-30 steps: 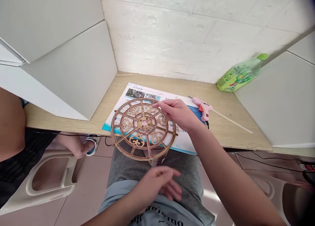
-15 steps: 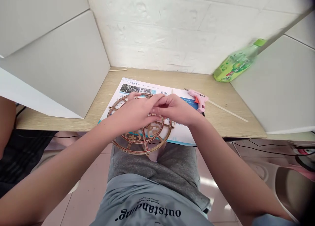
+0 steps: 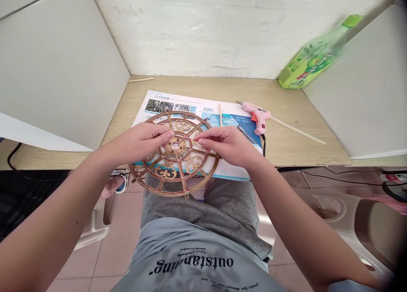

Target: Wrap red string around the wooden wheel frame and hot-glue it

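A round, golden-brown openwork wheel [image 3: 180, 184] with spokes, scrolled ornaments and red lines lies over printed sheets and juts past the table's front edge above my lap. My left hand [image 3: 148, 137] is over its upper left part, thumb and forefinger pinched together close to the hub [image 3: 176, 146]. What those fingertips hold, if anything, is too small to make out. Just right of the hub, my right hand [image 3: 227, 143] pinches a thin reddish strand [image 3: 192, 139] that stretches toward the left fingertips.
A pink hot glue gun [image 3: 258, 116] with a pale glue stick [image 3: 297, 130] lies to the right. One thin stick [image 3: 220, 114] rests on the printed sheet [image 3: 208, 103]. A green drink bottle [image 3: 314, 61] leans beside the right panel [image 3: 359, 97]; a left panel [image 3: 79, 71] flanks the table.
My hands, overlapped before, have drawn apart over the wheel, uncovering its hub and the thin strand. The camera view has shifted slightly.
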A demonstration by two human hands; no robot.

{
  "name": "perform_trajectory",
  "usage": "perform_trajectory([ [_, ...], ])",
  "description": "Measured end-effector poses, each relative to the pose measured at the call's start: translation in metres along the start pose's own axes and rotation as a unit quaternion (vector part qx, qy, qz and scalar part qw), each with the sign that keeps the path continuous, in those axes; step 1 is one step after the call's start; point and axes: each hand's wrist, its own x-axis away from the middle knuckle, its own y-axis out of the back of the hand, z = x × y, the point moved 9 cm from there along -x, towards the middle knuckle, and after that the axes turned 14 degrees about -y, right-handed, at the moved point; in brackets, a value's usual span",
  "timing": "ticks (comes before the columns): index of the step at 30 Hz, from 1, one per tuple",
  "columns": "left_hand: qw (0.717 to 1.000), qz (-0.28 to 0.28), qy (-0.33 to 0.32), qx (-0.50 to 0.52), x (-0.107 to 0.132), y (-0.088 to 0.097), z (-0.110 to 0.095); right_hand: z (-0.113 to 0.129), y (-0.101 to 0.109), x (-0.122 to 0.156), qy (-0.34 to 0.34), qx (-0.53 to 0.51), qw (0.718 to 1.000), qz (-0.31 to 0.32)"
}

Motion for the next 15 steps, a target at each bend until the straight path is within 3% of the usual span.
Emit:
perform_trajectory([
  [7,0.998,-0.007,0.048,-0.038,0.012,0.004,0.022,-0.007,0.005,0.024,0.068,0.13,0.983,-0.113],
  [15,0.996,-0.012,0.065,-0.059,0.014,0.005,0.037,-0.003,-0.01,0.039,0.151,0.23,0.955,-0.109],
])
